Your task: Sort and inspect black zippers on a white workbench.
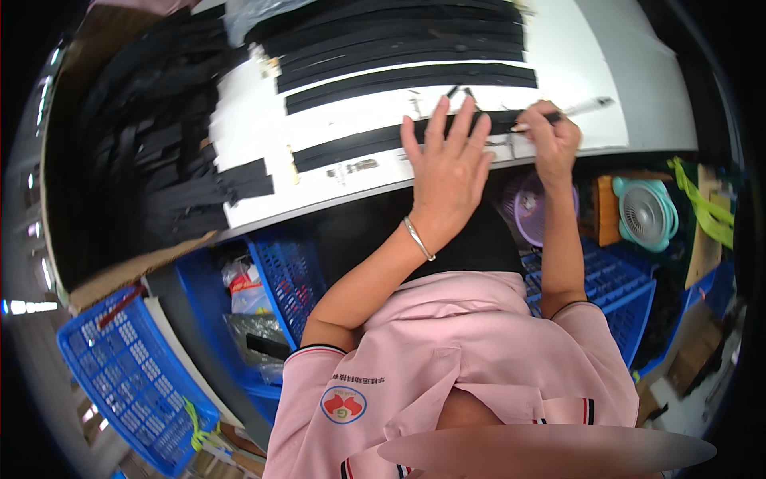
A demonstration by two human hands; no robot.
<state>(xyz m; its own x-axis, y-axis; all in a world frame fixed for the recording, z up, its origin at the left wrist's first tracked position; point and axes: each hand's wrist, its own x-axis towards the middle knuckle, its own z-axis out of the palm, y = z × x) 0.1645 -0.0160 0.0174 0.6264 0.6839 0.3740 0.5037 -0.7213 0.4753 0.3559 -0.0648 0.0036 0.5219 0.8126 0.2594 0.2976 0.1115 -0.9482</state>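
My left hand [448, 172] lies with fingers spread, its fingertips over a long black fabric strip [351, 148] on the white tabletop sheet. At the strip's right end my right hand [554, 140] is closed around a pen [590, 106], its pale tip touching or just above the strip. Its other end slants up and to the right. Beyond the left hand a second black strip [411, 89] runs roughly parallel. Small dark bits lie by the left fingertips.
Several black strips [391, 40] lie side by side at the back. A box of loose black pieces [152, 144] stands left. Blue crates [128, 375] surround me below table height; a teal fan [645, 215] and a purple basket [538, 211] are at the right.
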